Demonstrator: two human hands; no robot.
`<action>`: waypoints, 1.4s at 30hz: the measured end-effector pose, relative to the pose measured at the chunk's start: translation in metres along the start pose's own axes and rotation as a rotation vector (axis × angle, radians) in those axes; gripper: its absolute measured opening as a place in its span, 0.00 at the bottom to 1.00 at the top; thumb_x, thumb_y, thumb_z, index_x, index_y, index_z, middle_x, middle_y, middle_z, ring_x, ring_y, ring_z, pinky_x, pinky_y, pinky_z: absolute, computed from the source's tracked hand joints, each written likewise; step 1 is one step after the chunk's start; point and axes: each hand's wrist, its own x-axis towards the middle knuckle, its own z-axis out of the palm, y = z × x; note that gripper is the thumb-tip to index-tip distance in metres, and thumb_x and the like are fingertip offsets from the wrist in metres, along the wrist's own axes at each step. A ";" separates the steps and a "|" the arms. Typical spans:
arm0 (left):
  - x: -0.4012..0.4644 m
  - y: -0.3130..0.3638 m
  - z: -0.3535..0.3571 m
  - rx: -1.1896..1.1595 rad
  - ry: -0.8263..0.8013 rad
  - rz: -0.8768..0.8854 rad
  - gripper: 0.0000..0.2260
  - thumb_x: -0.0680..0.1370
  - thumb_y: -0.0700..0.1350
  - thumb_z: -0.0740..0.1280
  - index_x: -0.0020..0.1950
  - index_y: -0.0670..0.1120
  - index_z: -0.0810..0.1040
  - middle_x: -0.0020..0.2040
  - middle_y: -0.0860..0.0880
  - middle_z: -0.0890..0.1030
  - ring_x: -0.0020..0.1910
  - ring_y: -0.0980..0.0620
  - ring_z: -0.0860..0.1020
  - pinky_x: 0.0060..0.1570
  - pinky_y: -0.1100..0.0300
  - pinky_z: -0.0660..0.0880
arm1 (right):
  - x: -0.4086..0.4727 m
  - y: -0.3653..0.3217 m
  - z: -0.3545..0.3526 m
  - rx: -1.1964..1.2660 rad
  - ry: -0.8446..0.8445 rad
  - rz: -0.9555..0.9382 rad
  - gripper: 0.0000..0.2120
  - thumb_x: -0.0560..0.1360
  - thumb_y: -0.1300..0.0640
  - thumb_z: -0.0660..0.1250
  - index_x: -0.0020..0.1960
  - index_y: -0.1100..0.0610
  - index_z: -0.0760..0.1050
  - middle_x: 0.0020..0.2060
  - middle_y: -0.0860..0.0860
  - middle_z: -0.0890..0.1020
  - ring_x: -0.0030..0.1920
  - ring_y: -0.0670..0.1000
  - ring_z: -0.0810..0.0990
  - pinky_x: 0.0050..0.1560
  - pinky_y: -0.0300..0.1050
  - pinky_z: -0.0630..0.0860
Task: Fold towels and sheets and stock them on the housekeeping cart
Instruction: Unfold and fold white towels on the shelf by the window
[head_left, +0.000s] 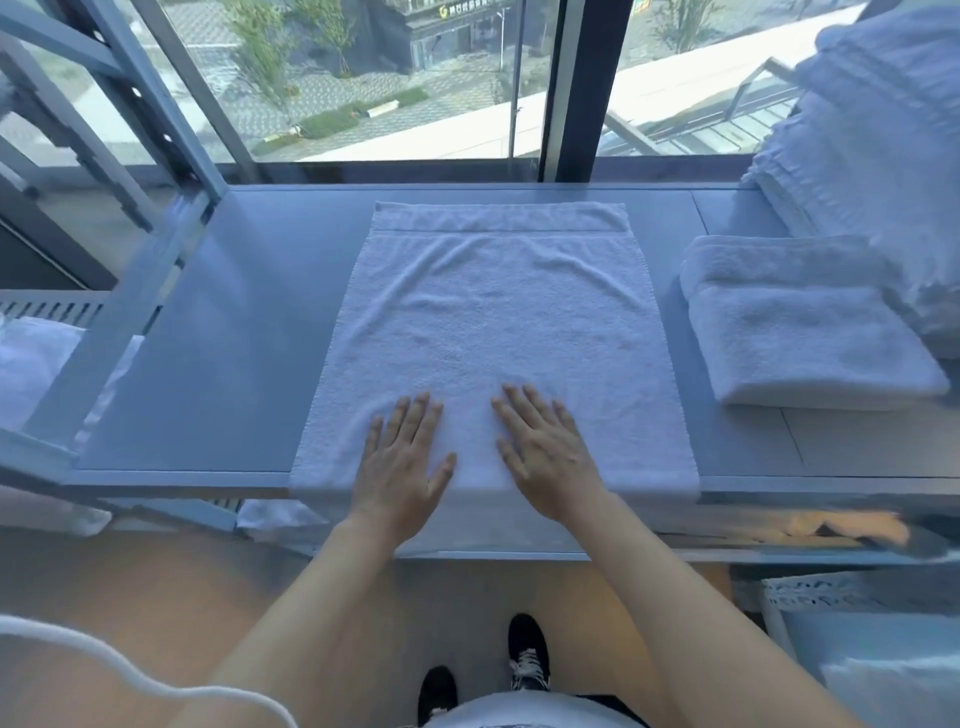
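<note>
Head view: both palms are down on the white towel (493, 332), which lies spread on the grey ledge (218, 338) under the window (395, 78).
Left hand: the left hand (402, 460) lies flat near the towel's near edge, fingers straight and a little spread, holding nothing.
Right hand: the right hand (548, 457) rests just beside it, also flat with fingers extended, pressing the cloth.
Towel: one layer open, hem band at the far end, near edge draped just over the ledge front; soft ripples run across the far half.
Step in hand: smoothing, I'd say, with the fold itself not yet made.
Next move: it looks to call for pinching the near corners or one long edge and carrying it across, keeping the edges square so the ripples don't get trapped.
Already folded: a folded towel (810, 332) sits right of the spread towel, well apart, with a taller stack of linen (872, 145) behind it.
Containers: a white perforated bin (852, 597) shows below and right of the towel; its contents cannot be made out.
Cart: I cannot tell which frame, if any, is the housekeeping cart.
</note>
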 end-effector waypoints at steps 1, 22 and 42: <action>-0.002 -0.008 -0.002 -0.005 0.019 -0.007 0.34 0.80 0.64 0.45 0.84 0.52 0.54 0.84 0.53 0.50 0.84 0.51 0.49 0.81 0.45 0.45 | -0.007 0.014 -0.003 -0.008 0.013 0.023 0.28 0.85 0.46 0.54 0.83 0.47 0.55 0.83 0.44 0.51 0.83 0.48 0.47 0.81 0.52 0.43; -0.052 -0.113 -0.021 0.123 0.058 0.226 0.30 0.80 0.64 0.52 0.82 0.57 0.61 0.83 0.53 0.60 0.82 0.44 0.58 0.75 0.37 0.60 | -0.079 0.104 -0.036 -0.317 -0.174 0.035 0.48 0.78 0.30 0.60 0.83 0.47 0.34 0.82 0.47 0.33 0.82 0.50 0.33 0.82 0.57 0.43; -0.169 -0.067 -0.062 0.030 0.532 0.252 0.09 0.82 0.46 0.67 0.55 0.43 0.84 0.45 0.46 0.79 0.43 0.39 0.79 0.38 0.48 0.74 | -0.197 0.041 -0.062 -0.209 0.289 -0.062 0.04 0.78 0.67 0.68 0.50 0.62 0.81 0.41 0.57 0.79 0.44 0.62 0.80 0.38 0.54 0.78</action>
